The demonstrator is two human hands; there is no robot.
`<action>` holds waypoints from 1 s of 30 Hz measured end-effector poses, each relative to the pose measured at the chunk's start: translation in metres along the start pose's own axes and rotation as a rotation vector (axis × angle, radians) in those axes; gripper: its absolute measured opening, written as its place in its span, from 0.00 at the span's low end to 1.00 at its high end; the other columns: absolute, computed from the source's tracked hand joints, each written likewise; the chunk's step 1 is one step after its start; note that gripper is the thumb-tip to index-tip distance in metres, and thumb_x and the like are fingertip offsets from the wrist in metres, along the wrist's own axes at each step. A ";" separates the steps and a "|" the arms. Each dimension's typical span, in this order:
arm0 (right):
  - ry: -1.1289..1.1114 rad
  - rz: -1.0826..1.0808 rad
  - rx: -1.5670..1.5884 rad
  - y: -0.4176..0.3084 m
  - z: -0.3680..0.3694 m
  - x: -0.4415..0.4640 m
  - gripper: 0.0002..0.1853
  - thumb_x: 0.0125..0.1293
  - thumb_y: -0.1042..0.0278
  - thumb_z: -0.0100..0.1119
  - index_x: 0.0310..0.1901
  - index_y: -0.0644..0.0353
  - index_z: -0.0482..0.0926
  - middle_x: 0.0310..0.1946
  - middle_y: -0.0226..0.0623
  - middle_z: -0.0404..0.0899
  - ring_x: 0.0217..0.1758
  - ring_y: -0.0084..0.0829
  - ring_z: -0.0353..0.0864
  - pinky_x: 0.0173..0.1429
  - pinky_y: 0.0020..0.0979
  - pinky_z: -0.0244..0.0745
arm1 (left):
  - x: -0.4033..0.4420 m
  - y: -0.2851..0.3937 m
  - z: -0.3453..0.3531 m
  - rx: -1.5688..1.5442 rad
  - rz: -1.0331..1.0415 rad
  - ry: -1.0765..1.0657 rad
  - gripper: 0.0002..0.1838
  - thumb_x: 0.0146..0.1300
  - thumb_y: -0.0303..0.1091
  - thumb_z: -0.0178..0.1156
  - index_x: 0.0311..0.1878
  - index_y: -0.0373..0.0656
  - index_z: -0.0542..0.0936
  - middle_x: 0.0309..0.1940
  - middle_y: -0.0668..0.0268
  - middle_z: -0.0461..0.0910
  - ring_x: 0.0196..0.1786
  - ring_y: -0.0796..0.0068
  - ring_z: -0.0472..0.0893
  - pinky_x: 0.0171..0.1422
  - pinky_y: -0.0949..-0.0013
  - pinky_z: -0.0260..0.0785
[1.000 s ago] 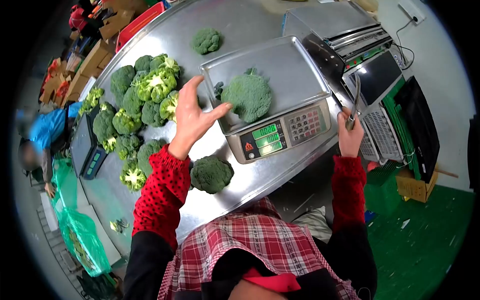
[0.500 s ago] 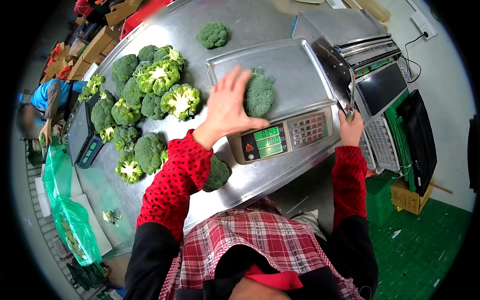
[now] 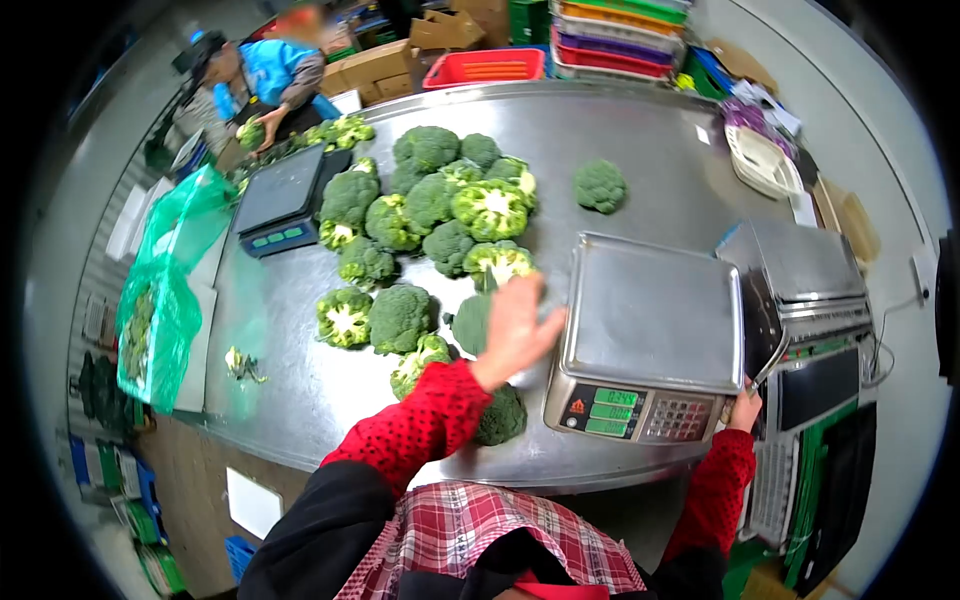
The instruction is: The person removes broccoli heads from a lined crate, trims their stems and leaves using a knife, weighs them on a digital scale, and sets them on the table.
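My left hand (image 3: 518,332), fingers and thumb spread, is over the table just left of the scale. Beside its fingers, partly covered, sits a dark green broccoli head (image 3: 470,325). Another broccoli head (image 3: 501,416) lies below my left wrist. The digital scale (image 3: 655,315) has a bare metal pan and a lit green display. At its lower right corner my right hand (image 3: 743,410) is closed, next to the end of a curved metal rod (image 3: 772,362). What its fingers hold is hidden.
Several broccoli heads (image 3: 428,200) are heaped left of the scale; a single broccoli head (image 3: 600,186) lies behind it. A second scale (image 3: 280,190) and a green plastic bag (image 3: 160,330) are farther left. A co-worker (image 3: 275,75) holds broccoli. Right stands a metal machine (image 3: 800,265).
The broccoli head has left the scale pan and is now on its left beside my left hand, which moved left with it. My right hand stays by the scale's corner. The view has shifted.
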State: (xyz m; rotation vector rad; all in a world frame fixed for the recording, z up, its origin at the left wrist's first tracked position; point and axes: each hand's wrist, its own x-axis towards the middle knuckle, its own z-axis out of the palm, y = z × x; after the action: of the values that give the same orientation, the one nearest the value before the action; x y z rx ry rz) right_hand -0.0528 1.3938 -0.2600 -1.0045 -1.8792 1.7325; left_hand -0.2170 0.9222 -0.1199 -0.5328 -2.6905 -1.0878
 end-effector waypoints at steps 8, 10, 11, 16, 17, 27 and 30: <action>-0.117 -0.070 -0.203 0.053 -0.035 0.053 0.20 0.67 0.56 0.53 0.44 0.66 0.83 0.37 0.34 0.82 0.38 0.24 0.75 0.44 0.33 0.71 | -0.003 0.002 0.087 -1.137 -0.931 -0.265 0.49 0.63 0.63 0.57 0.68 0.22 0.64 0.65 0.44 0.70 0.66 0.58 0.72 0.70 0.61 0.63; -0.031 -0.264 -0.458 0.002 -0.017 0.004 0.15 0.64 0.62 0.54 0.42 0.66 0.83 0.34 0.32 0.82 0.36 0.26 0.78 0.42 0.32 0.72 | 0.000 -0.017 0.104 -1.461 -0.913 -0.217 0.41 0.63 0.58 0.60 0.60 0.24 0.73 0.56 0.51 0.79 0.57 0.66 0.79 0.63 0.66 0.69; -0.082 -0.224 -0.261 -0.018 -0.011 -0.017 0.15 0.62 0.66 0.55 0.43 0.67 0.82 0.36 0.34 0.82 0.39 0.27 0.79 0.45 0.32 0.72 | 0.004 0.000 0.081 -1.434 -0.899 -0.194 0.39 0.62 0.56 0.62 0.58 0.24 0.75 0.53 0.52 0.80 0.54 0.65 0.80 0.60 0.65 0.71; -0.115 -0.086 0.022 -0.112 -0.034 -0.107 0.17 0.58 0.74 0.56 0.48 0.70 0.81 0.42 0.38 0.82 0.44 0.33 0.80 0.50 0.35 0.74 | -0.013 0.032 0.033 -1.364 -0.865 -0.204 0.34 0.59 0.50 0.66 0.51 0.20 0.77 0.47 0.48 0.82 0.47 0.65 0.82 0.53 0.65 0.74; -0.132 -0.110 -0.019 -0.128 -0.042 -0.118 0.17 0.58 0.73 0.57 0.49 0.71 0.80 0.42 0.39 0.82 0.44 0.34 0.81 0.51 0.35 0.74 | -0.017 0.036 0.034 -1.338 -0.826 -0.176 0.35 0.59 0.50 0.67 0.51 0.19 0.77 0.46 0.48 0.82 0.47 0.64 0.83 0.53 0.65 0.74; -0.089 -0.181 -0.191 -0.261 0.062 -0.231 0.17 0.65 0.65 0.64 0.53 0.61 0.81 0.30 0.42 0.83 0.31 0.36 0.81 0.37 0.33 0.77 | -0.081 0.008 -0.109 -1.395 -0.648 0.056 0.40 0.61 0.52 0.65 0.62 0.23 0.69 0.56 0.47 0.76 0.58 0.65 0.76 0.62 0.68 0.67; -0.263 -0.200 -0.189 -0.258 0.118 -0.242 0.16 0.65 0.65 0.64 0.52 0.61 0.82 0.30 0.39 0.82 0.30 0.34 0.80 0.36 0.33 0.76 | -0.117 -0.042 -0.148 -1.168 -0.477 0.258 0.30 0.66 0.47 0.60 0.59 0.28 0.75 0.51 0.57 0.78 0.51 0.71 0.77 0.58 0.71 0.68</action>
State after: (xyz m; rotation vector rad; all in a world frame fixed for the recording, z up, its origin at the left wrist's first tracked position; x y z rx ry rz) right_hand -0.0363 1.1429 0.0159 -0.6466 -2.2578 1.6585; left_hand -0.1200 0.7600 -0.0767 0.1573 -1.7357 -2.5993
